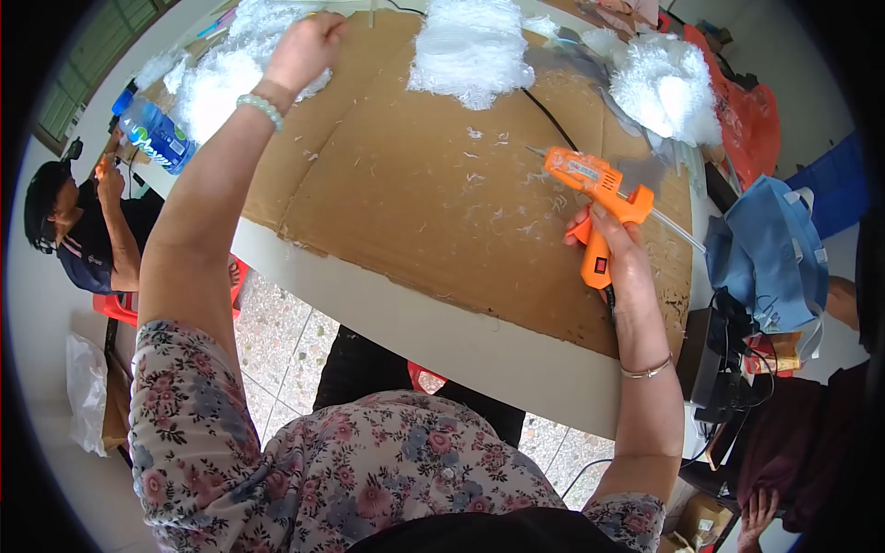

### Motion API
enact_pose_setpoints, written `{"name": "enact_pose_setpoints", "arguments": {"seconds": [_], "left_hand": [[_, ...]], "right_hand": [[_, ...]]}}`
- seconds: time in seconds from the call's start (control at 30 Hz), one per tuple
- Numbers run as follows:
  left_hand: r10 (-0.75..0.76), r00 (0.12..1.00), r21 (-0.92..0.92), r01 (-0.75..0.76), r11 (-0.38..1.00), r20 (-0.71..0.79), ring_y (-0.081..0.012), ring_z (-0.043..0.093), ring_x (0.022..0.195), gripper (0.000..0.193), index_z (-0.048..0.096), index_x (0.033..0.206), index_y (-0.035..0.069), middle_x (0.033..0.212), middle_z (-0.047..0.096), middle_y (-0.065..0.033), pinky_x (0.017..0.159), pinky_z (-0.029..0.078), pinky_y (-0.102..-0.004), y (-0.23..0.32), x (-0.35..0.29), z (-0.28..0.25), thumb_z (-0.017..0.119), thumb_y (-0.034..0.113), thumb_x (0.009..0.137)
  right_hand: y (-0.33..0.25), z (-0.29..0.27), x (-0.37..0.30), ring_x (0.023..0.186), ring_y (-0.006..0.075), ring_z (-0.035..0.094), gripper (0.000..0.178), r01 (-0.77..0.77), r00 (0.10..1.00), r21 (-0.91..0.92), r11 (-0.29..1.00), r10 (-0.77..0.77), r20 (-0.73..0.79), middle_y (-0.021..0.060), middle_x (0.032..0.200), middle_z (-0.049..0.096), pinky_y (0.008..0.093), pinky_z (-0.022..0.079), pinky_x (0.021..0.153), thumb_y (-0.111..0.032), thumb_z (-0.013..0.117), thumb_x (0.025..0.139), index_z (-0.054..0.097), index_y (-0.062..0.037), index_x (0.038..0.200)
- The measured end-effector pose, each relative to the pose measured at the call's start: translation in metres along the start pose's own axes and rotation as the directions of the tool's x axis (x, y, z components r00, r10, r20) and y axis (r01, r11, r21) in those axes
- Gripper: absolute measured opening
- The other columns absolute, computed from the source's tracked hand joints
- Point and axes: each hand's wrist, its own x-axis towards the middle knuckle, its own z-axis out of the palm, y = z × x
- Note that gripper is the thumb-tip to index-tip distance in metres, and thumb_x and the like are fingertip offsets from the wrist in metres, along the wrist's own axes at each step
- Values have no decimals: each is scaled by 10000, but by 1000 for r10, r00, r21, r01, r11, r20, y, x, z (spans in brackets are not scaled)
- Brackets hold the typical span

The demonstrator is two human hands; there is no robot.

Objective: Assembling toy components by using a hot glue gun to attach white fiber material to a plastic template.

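An orange hot glue gun (590,175) is gripped by my right hand (619,244), its nozzle pointing left over the cardboard. A clear glue stick (678,229) sticks out of its rear. Stretched to the far left, my left hand (304,53) has its fingers pinched together; whatever they hold, if anything, is too small to make out. That hand is beside a pile of white fluffy strands (221,97). A flattened white bundle of strands (470,51) lies at the far middle, and another white fluffy bunch (666,88) rests at the far right.
Brown cardboard (415,203) with white scraps covers the table. A blue-capped bottle (157,134) stands left. Dark cord (551,120) crosses the board. On the right are a red plastic bag (745,106) and blue bag (770,253). A person (88,217) sits left; another person's hand (759,516) shows lower right.
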Motion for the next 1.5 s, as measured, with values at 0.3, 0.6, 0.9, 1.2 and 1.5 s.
{"name": "enact_pose_setpoints", "arguments": {"seconds": [0.3,0.6,0.9,1.2,1.5], "left_hand": [[166,965,-79,-153,985,201,-331,620,877,200,673,996,102,930,661,-158,789,496,-408,87,16,70,534,116,852],[-80,925,-51,106,993,370,-224,643,825,137,687,888,84,884,684,-87,761,501,-322,80,49,79,659,166,783],[-10,913,-449,210,869,407,-67,570,767,126,661,951,34,857,648,10,698,461,-225,69,61,42,594,120,890],[83,905,-488,146,861,418,-51,541,792,145,662,969,49,869,632,25,706,443,-210,131,1,15,539,114,928],[904,382,-284,-860,423,191,-221,611,694,255,599,1003,54,880,613,-70,591,485,-329,223,-97,-9,573,61,749]], "right_hand": [[-5,5,1,745,164,609,235,-36,999,17,999,36,9,76,846,613,296,495,678,-231,515,906,567,-25,1005],[-2,-2,11,722,149,613,239,-82,997,66,994,82,2,60,830,617,289,515,617,-241,558,901,571,-29,1011],[-3,-2,10,723,148,612,220,-88,995,102,991,92,-36,65,825,612,287,538,630,-224,542,912,567,-29,1012],[-2,-2,9,718,157,607,214,-40,994,162,986,55,-94,86,823,604,300,549,637,-236,530,921,547,-24,943],[-1,-14,9,664,163,580,255,80,976,200,977,-36,-216,96,825,590,318,555,645,-247,523,929,544,6,952]]}}
